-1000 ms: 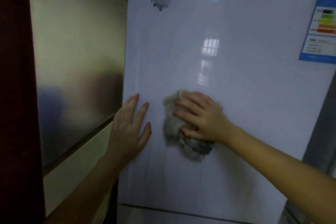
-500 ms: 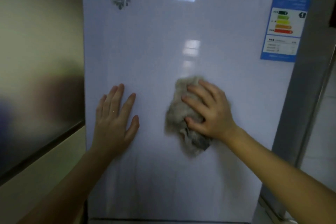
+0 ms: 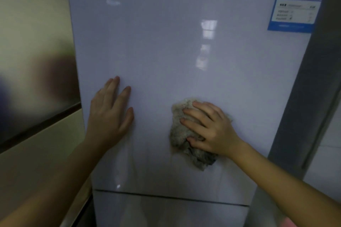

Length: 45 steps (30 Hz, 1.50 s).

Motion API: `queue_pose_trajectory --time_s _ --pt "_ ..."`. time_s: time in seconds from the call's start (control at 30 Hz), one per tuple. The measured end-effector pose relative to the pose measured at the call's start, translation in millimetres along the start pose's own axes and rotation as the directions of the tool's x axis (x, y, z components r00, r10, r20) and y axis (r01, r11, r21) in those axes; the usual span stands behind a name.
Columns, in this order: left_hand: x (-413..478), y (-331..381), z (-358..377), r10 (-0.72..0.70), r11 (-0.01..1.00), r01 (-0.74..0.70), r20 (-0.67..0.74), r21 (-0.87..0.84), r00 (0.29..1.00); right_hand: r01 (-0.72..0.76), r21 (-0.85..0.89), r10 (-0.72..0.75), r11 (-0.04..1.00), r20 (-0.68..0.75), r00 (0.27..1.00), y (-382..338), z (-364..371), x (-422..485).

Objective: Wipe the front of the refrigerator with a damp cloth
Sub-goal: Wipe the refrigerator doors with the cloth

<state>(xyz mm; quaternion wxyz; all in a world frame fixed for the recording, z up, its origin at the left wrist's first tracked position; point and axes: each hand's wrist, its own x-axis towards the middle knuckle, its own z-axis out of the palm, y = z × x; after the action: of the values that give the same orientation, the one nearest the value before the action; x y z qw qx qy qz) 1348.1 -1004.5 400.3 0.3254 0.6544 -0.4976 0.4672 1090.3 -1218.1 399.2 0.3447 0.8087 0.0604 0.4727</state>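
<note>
- Cloth: a crumpled grey-beige rag lay flat against the refrigerator's upper door, in its lower half and right of centre, a little above the seam that divides the upper door from the lower one.
- Right hand: my palm covered the rag's right part, the fingers slightly spread and pressing it to the panel, the thumb tucked against its lower edge; a dark tail of fabric hung out below the palm.
- Left hand: it lay flat and empty on the door near the left edge, fingers extended and close together with the thumb set apart, well clear of the rag; I judged it a brace.
- Door surface: faint vertical streaks showed beneath both hands down towards the seam, which I took as moisture from wiping.
- Energy label: it sat at the upper right corner of the door, far from the rag.
- Progress: I judged the work to be midway. The lower middle of the upper door looked treated; whether the upper region and the band near the label had been wiped could not be told, and the lower door was probably untouched.
</note>
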Motion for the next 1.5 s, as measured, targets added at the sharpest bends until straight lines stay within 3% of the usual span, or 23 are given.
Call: queue_pose_trajectory --time_s 0.23,0.43,0.6,0.9,1.07,1.23,1.5 --pt "-18 39 4 0.092 0.996 -0.091 0.030 -0.024 0.995 -0.142 -0.023 0.141 0.990 -0.060 0.988 24 -25 -43" --pt "-22 53 16 0.098 0.994 -0.095 0.060 -0.044 0.993 -0.186 -0.093 0.188 0.978 0.022 0.982 40 -47 -123" --pt "-25 53 23 0.122 0.992 -0.121 0.067 -0.021 0.990 -0.254 -0.089 0.260 0.963 0.054 0.964 33 -50 -134" --pt "-26 53 25 0.116 0.993 -0.115 0.058 -0.016 0.992 -0.169 0.050 0.169 0.984 -0.009 0.986 -15 -4 -49" --pt "-28 43 24 0.150 0.988 -0.148 0.034 -0.043 0.988 -0.162 0.021 0.162 0.987 0.002 0.987 -2 -16 -88" --pt "-59 3 19 0.084 0.996 -0.082 0.052 -0.039 0.995 -0.134 -0.054 0.138 0.990 0.079 0.987 4 -27 -126" --pt "-111 -34 20 0.043 0.999 -0.040 0.079 -0.036 0.996 -0.089 0.037 0.088 0.995 0.039 0.995 -68 33 -22"
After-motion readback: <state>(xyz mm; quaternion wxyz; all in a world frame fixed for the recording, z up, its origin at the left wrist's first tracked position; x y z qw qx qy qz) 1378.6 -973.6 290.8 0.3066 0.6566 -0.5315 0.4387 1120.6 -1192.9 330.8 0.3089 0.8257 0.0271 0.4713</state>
